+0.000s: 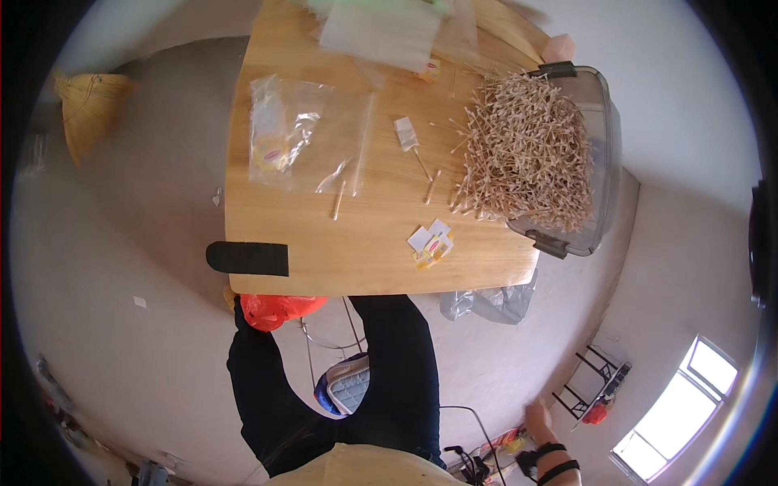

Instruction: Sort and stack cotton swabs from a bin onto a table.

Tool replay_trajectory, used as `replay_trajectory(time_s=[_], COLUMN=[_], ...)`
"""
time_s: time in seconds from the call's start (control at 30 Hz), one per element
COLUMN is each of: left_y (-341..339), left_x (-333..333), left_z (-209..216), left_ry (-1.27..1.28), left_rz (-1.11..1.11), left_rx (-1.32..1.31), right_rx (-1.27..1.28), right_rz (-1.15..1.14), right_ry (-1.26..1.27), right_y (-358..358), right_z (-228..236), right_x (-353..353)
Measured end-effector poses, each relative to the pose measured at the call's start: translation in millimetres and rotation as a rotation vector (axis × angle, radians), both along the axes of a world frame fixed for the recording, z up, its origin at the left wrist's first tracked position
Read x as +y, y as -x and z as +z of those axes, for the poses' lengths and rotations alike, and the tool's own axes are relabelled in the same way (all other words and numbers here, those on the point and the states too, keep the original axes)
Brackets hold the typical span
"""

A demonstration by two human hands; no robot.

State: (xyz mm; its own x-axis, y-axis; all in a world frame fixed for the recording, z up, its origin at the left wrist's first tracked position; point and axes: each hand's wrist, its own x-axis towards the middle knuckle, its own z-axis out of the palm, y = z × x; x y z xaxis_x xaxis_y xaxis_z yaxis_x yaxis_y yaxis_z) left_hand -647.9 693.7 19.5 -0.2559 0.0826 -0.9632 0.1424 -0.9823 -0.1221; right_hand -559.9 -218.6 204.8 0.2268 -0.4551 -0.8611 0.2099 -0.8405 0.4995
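My right hand [538,421] hangs at the lower right, away from the table, with dark bands round its wrist. Its fingers are too unclear to read. My left hand is out of sight. On the wooden table [324,259], a big heap of cotton swabs [527,146] spreads out of a clear plastic bin [604,138] at the right. A clear zip bag [312,134] with a yellow-and-white card inside lies at the left. Small printed cards [434,245] are piled near the front edge. One loose swab [339,201] lies by the bag, and a white paper piece [405,134] touches another.
Clear plastic bags [377,36] are stacked at the far end. A black strip [247,258] overhangs the left edge. Below the front edge are a red plastic bag [279,309] and a grey plastic bag [494,300]. A straw broom [89,105] is at the far left.
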Motion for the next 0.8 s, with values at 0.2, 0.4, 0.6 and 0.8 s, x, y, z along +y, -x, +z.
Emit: replay_trajectory(time_s=[0.2, 0.4, 0.6, 0.8], left_y=[33, 80, 142, 25], left_x=[32, 55, 79, 40], left_z=[-8, -19, -40, -111], left_ry=[-0.017, -0.063, -0.130, -0.239], left_rz=[-0.173, -0.288, -0.393, -0.313], left_rx=[0.105, 0.206, 0.260, 0.093], right_rx=[-0.636, -0.997, -1.028, -0.905], right_rz=[-0.305, -0.443, -0.397, -0.799], right_ry=[0.515, -0.306, -0.984, -1.388], right_y=[-79, -220, -283, -253], right_z=[66, -73, -159, -168], right_x=[-76, 73, 242, 306])
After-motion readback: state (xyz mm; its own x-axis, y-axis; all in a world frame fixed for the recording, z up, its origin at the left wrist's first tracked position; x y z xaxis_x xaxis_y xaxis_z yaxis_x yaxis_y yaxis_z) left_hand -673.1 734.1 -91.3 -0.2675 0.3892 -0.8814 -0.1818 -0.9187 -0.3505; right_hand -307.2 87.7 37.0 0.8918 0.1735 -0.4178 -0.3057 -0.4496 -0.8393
